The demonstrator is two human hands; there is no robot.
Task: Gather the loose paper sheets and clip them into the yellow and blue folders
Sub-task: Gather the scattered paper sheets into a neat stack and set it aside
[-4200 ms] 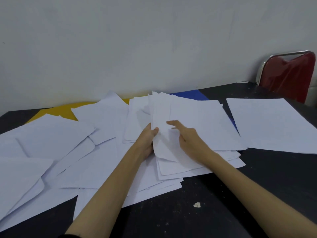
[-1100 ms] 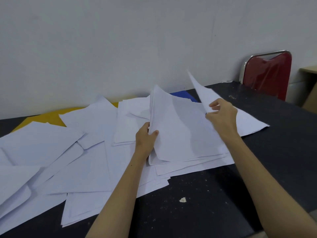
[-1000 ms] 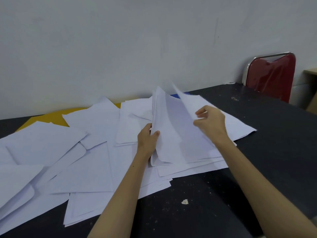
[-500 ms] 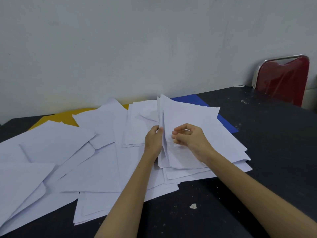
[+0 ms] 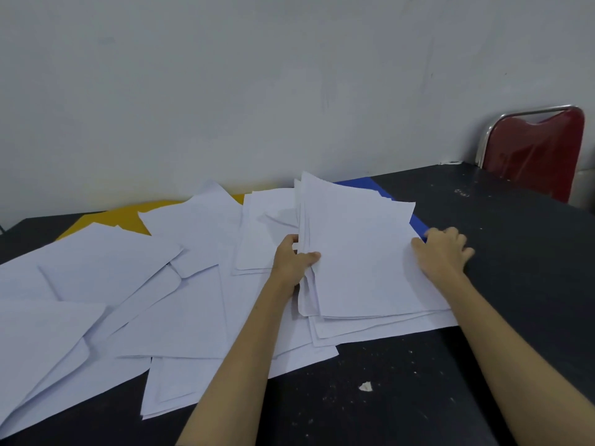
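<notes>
A stack of white sheets (image 5: 363,252) lies in the middle of the black table (image 5: 483,365), its left edge lifted. My left hand (image 5: 291,259) pinches that left edge, thumb on top. At the stack's right edge rests my right hand (image 5: 444,252), fingers curled over the side of the paper. Many loose white sheets (image 5: 112,284) spread over the table's left half. The yellow folder (image 5: 112,217) shows at the back left, mostly covered by paper. Only a strip of the blue folder (image 5: 418,223) shows behind the stack.
A red chair with a metal frame (image 5: 537,149) stands at the table's far right corner. A white wall runs behind the table. A small paper scrap (image 5: 366,386) lies on the dark tabletop near the front.
My right hand carried the sheet from the right onto the stack, let it go on top, then moved out to the stack's right edge. My left hand kept hold of the left edge.
</notes>
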